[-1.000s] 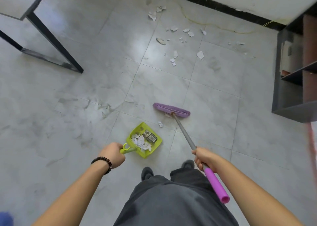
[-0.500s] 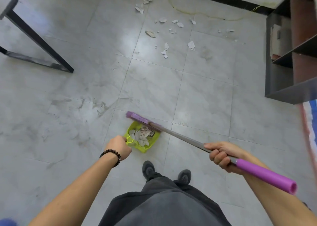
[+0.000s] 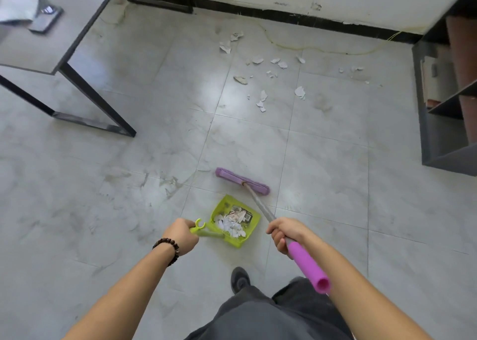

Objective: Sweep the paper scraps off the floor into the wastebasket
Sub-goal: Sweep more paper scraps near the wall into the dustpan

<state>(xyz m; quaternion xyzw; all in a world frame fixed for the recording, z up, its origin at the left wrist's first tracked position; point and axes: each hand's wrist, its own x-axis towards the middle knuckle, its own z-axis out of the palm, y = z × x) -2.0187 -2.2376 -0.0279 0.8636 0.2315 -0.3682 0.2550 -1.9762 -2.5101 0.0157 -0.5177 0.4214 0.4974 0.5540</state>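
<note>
purple broom head rests just beyond green dustpan; paper scraps lie well ahead, toward the wall.
right hand is wrapped around the broom shaft, left hand around the dustpan handle; the shaft runs forward-left, the scraps nearer the right side. no wastebasket in view.

Dustpan handle partly hidden inside the left hand.

broom head | was across dustpan | now beyond its mouth
</note>
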